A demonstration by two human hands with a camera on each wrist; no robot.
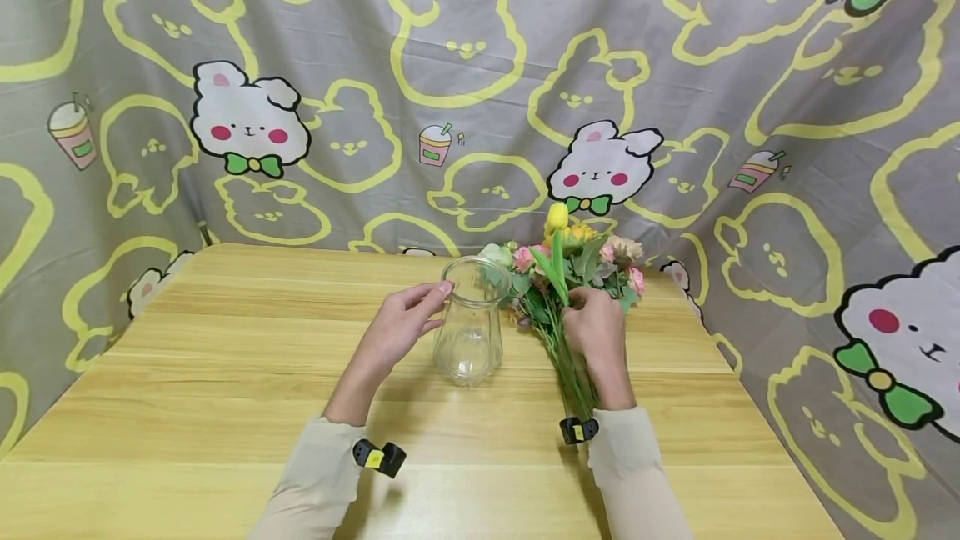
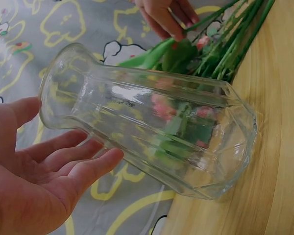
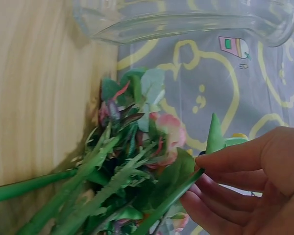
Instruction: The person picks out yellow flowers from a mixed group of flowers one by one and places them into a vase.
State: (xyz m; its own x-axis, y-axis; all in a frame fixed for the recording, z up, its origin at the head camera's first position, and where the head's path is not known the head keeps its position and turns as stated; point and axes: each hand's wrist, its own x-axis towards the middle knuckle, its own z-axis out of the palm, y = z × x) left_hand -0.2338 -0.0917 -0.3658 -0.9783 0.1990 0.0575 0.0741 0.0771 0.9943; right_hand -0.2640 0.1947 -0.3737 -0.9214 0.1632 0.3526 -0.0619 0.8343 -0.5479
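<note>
A clear glass vase [image 1: 471, 344] with a flared rim and faceted sides stands upright on the table. My left hand [image 1: 401, 323] is at its left side, thumb at the rim and fingers extended along the neck, as the left wrist view shows. To the right of the vase, my right hand [image 1: 597, 330] pinches the green stem [image 3: 174, 196] of a yellow tulip [image 1: 557, 218] between thumb and fingers. Beneath that hand lies a bunch of flowers [image 1: 522, 258] with pink, yellow and pale blooms, heads toward the back and stems toward me.
The wooden table [image 1: 225, 373] runs back to a grey curtain [image 1: 360, 107] printed with cartoon figures, which also hangs along both sides. A black band with a camera mount [image 1: 378, 457] sits on the left wrist, another mount [image 1: 578, 430] on the right.
</note>
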